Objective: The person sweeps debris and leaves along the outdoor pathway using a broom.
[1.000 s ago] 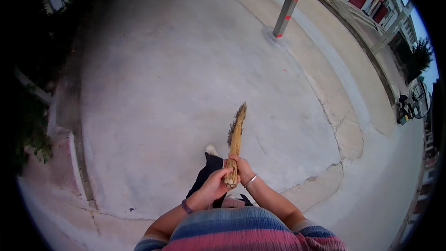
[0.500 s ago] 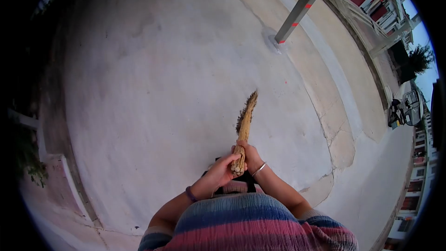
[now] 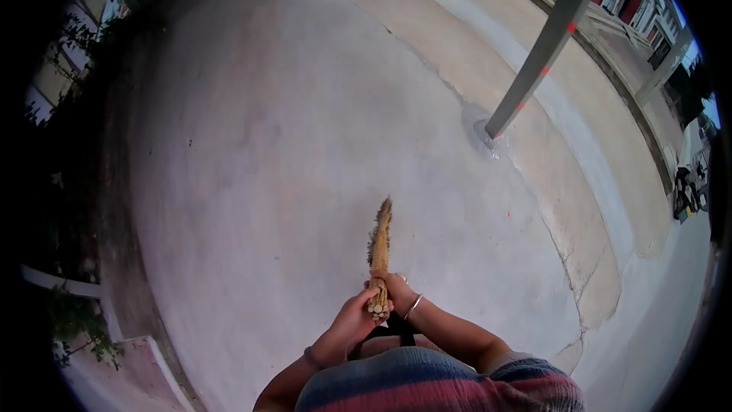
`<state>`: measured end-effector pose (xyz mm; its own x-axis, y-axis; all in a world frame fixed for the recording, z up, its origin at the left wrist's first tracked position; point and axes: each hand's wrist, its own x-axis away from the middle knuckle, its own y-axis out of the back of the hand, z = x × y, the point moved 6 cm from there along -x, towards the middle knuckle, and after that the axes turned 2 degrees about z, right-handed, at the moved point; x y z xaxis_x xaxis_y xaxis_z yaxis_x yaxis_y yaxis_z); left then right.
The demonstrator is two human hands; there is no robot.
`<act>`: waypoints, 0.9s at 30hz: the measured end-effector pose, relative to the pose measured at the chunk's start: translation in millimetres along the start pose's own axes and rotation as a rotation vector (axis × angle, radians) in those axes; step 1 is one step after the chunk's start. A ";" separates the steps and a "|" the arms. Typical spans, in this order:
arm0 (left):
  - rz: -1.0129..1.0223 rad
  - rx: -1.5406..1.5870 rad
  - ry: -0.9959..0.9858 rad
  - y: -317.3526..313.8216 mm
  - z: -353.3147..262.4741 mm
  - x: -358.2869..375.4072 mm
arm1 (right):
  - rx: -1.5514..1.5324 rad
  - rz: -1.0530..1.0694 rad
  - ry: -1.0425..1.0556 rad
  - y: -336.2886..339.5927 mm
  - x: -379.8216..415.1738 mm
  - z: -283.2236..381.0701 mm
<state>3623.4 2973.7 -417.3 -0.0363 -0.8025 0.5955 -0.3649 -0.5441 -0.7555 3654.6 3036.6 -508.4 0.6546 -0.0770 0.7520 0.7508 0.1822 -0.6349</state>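
Observation:
A straw broom [image 3: 382, 236] of bundled yellow stalks stands out in front of my body, its dark, bristly tip pointing away from me. The round cut ends of its stalks face me. My left hand [image 3: 355, 316] is closed around the lower end of the broom, thumb lying along the stalks. Just above it on the other side, my right hand [image 3: 399, 294] wraps round the handle, with a silver bangle at the wrist. Parts of the fingers of both hands are hidden behind the stalks.
Pale concrete floor [image 3: 267, 183] stretches ahead, with cracks on the right. A grey post [image 3: 538, 61] with red marks rises from it at the upper right. Green plants [image 3: 88, 332] and a low wall [image 3: 164, 370] border the left side. A parked vehicle [image 3: 688, 192] stands far right.
The view has shifted, so the post now appears lower and further right. My hands and the broom sit lower and slightly left in view, with the grip kept.

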 end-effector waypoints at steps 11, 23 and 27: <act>0.016 0.260 -0.216 28.6 -302.2 -97.3 | 0.347 0.066 -0.040 -216.1 -196.2 183.3; 0.111 0.238 -0.182 33.8 -651.4 -166.5 | 0.248 0.083 -0.075 -467.6 -380.1 356.4; 0.100 0.240 -0.135 47.5 -744.4 -214.5 | 0.218 0.082 -0.113 -512.3 -456.1 411.9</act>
<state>2921.3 3302.2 -377.6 0.0689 -0.8717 0.4852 -0.1343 -0.4900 -0.8613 2935.0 3382.1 -453.2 0.6898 0.0542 0.7220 0.6504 0.3917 -0.6508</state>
